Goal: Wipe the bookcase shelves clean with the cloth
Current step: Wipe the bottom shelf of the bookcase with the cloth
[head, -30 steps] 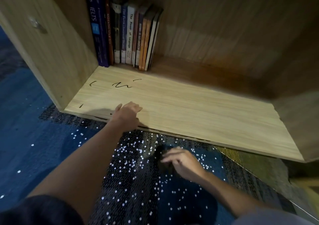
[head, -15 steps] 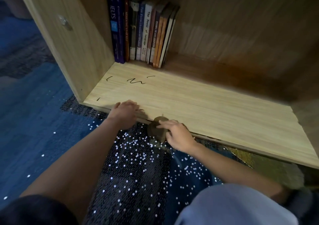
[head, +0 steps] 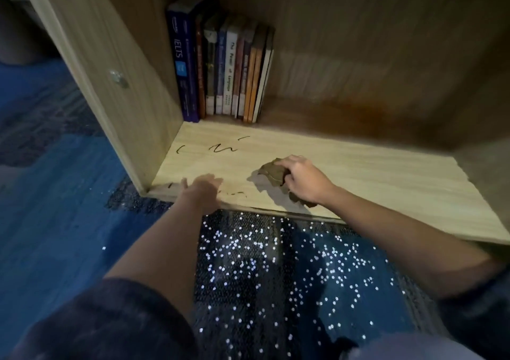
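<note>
Right hand (head: 305,181): fingers curled over the brown cloth (head: 273,173), pressing it onto the shelf board (head: 372,177).
Left hand (head: 202,190): flat, fingers straight, resting on the shelf's front edge, holding nothing.
Cloth: crumpled, near the front, right of the dark pen marks (head: 223,147).
Books (head: 220,64): upright, back left corner.

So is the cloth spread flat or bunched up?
Bunched: the cloth sits crumpled in folds under the right hand on the shelf.
</note>
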`<state>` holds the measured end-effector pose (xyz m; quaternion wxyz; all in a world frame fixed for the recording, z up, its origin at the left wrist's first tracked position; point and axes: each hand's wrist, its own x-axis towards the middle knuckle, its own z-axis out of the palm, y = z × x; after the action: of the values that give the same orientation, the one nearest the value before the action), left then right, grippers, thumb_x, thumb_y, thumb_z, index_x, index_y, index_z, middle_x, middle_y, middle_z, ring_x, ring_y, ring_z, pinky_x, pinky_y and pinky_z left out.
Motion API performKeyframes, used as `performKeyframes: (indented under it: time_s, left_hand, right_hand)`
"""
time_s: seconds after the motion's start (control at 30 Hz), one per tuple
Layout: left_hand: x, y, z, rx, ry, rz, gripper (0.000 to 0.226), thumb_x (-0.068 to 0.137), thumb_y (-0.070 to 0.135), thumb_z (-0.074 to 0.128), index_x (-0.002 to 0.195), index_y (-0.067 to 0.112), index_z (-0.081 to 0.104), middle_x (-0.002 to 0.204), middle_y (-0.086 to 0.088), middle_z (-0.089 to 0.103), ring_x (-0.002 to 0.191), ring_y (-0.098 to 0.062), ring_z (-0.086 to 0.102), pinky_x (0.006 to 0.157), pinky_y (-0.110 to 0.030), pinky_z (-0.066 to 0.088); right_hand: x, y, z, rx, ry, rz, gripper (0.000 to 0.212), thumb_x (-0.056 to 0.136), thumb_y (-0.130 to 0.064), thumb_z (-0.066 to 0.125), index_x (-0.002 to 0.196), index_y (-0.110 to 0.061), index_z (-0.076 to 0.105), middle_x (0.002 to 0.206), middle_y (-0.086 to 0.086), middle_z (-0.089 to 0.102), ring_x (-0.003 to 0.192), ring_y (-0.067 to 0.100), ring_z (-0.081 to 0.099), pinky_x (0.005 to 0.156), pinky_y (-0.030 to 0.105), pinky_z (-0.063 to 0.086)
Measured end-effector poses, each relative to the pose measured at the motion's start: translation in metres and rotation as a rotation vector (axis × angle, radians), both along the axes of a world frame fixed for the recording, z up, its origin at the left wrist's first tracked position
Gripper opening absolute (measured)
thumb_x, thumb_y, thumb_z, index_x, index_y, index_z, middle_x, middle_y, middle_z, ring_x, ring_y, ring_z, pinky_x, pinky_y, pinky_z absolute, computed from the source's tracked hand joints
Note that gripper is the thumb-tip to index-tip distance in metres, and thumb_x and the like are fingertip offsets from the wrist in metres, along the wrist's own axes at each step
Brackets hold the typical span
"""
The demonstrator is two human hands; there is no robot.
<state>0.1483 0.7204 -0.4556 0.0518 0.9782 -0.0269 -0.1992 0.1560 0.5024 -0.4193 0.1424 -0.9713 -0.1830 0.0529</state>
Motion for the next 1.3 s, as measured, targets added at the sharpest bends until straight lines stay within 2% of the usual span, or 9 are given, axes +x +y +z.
performKeyframes:
  time_s: [0.17, 0.47, 0.6, 0.7, 0.77, 0.83, 0.93, 1.17, 1.3]
  left_hand:
    - [-0.009, 0.02, -0.002, 0.002, 0.022, 0.037, 0.079, 0.086, 0.017, 0.055, 0.15, 0.021, 0.009, 0.159, -0.002, -0.003, 0.146, -0.024, -0.004, 0.114, -0.054, -0.006]
    - [-0.004, 0.04, -0.018, 0.1, 0.05, -0.116, 0.074, 0.086, 0.024, 0.055, 0.149, 0.029, 0.015, 0.159, 0.001, 0.004, 0.146, -0.022, -0.004, 0.109, -0.063, -0.006]
    - [-0.001, 0.061, -0.018, 0.09, 0.061, -0.209, 0.062, 0.089, 0.028, 0.053, 0.144, 0.037, 0.027, 0.158, 0.006, 0.004, 0.146, -0.022, -0.005, 0.108, -0.065, -0.003]
    - [-0.005, 0.062, -0.018, 0.036, 0.082, -0.161, 0.069, 0.09, 0.032, 0.053, 0.148, 0.034, 0.015, 0.158, 0.008, -0.001, 0.145, -0.018, -0.011, 0.108, -0.064, -0.006]
    - [-0.007, 0.065, -0.018, 0.026, 0.091, -0.147, 0.078, 0.09, 0.033, 0.054, 0.15, 0.031, 0.005, 0.158, 0.009, -0.003, 0.145, -0.017, -0.013, 0.109, -0.061, -0.007]
    - [-0.007, 0.069, -0.023, 0.016, 0.076, -0.135, 0.082, 0.089, 0.027, 0.055, 0.15, 0.032, 0.0, 0.158, 0.01, -0.006, 0.144, -0.016, -0.016, 0.109, -0.059, -0.01]
    - [-0.006, 0.069, -0.025, -0.013, 0.079, -0.137, 0.084, 0.089, 0.015, 0.052, 0.149, 0.032, -0.003, 0.157, 0.011, -0.009, 0.143, -0.017, -0.019, 0.108, -0.059, -0.013]
    - [-0.005, 0.067, -0.022, -0.003, 0.109, -0.116, 0.086, 0.087, 0.008, 0.052, 0.15, 0.031, -0.001, 0.158, 0.011, -0.009, 0.143, -0.015, -0.02, 0.109, -0.058, -0.011]
    - [-0.005, 0.066, -0.024, -0.026, 0.102, -0.11, 0.087, 0.086, 0.005, 0.051, 0.15, 0.031, -0.002, 0.158, 0.01, -0.01, 0.143, -0.017, -0.021, 0.11, -0.057, -0.012]
  right_hand:
    - [-0.027, 0.012, -0.029, -0.071, 0.11, -0.169, 0.049, 0.091, -0.001, 0.039, 0.14, -0.007, 0.035, 0.14, 0.013, 0.037, 0.13, 0.03, 0.029, 0.109, 0.04, 0.031]
    - [-0.046, 0.024, -0.072, -0.181, 0.165, -0.4, 0.055, 0.095, -0.017, 0.04, 0.146, -0.024, 0.022, 0.157, 0.005, 0.005, 0.142, 0.038, 0.008, 0.115, 0.052, 0.013]
    - [-0.028, 0.084, -0.075, -0.155, 0.011, -0.21, 0.068, 0.088, -0.006, 0.05, 0.147, -0.023, 0.021, 0.157, 0.006, 0.005, 0.143, 0.033, 0.006, 0.117, 0.047, 0.009]
    - [-0.037, 0.119, -0.079, -0.163, -0.003, 0.082, 0.076, 0.085, 0.003, 0.049, 0.148, -0.022, 0.015, 0.155, 0.002, -0.003, 0.143, 0.029, -0.01, 0.118, 0.044, 0.002]
    - [-0.045, 0.103, -0.086, -0.144, -0.089, 0.145, 0.077, 0.081, 0.005, 0.052, 0.146, -0.022, 0.022, 0.154, 0.002, 0.003, 0.144, 0.028, -0.006, 0.118, 0.045, 0.008]
    - [-0.038, 0.063, -0.088, -0.13, -0.115, -0.04, 0.074, 0.079, 0.004, 0.055, 0.143, -0.024, 0.031, 0.154, 0.001, 0.013, 0.145, 0.027, 0.005, 0.117, 0.043, 0.016]
    - [-0.028, 0.031, -0.084, -0.281, -0.023, -0.252, 0.067, 0.088, -0.008, 0.051, 0.147, -0.019, 0.021, 0.156, 0.006, 0.009, 0.145, 0.027, -0.001, 0.119, 0.037, 0.004]
    - [-0.059, 0.098, -0.092, -0.075, -0.058, 0.137, 0.075, 0.083, 0.004, 0.049, 0.145, -0.028, 0.022, 0.155, -0.005, 0.003, 0.145, 0.018, -0.004, 0.119, 0.041, 0.01]
    - [-0.027, 0.033, -0.084, -0.118, -0.076, -0.203, 0.068, 0.08, 0.008, 0.049, 0.141, -0.019, 0.035, 0.153, 0.006, 0.018, 0.144, 0.024, 0.016, 0.119, 0.035, 0.011]
